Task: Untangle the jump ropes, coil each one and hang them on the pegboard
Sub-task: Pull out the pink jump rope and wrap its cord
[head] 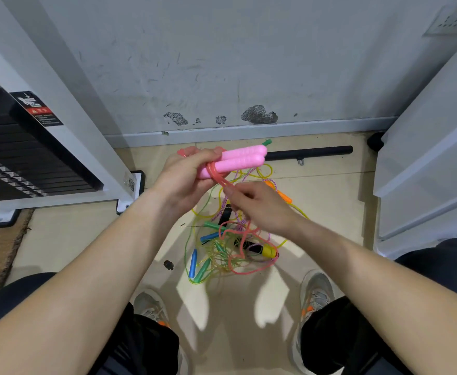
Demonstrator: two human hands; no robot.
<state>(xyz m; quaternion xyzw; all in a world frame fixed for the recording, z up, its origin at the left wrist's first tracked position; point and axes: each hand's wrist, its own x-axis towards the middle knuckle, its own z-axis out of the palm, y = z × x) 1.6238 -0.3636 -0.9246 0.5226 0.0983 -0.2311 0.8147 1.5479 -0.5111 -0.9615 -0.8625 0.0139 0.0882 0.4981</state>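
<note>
My left hand [186,174] grips two pink jump-rope handles [238,159] side by side, with the pink cord [216,175] looped around them. Just below and to the right, my right hand [259,205] pinches that pink cord. The cord runs down to a loose pink loop [238,255] on the floor. Under my hands lies a tangled pile of jump ropes [222,239] with blue, green, orange and black-and-yellow handles. No pegboard is in view.
A black bar [311,152] lies on the floor by the grey wall. A white frame with a black weight stack [19,155] stands at the left, a white cabinet [427,163] at the right. My shoes [316,293] flank the pile.
</note>
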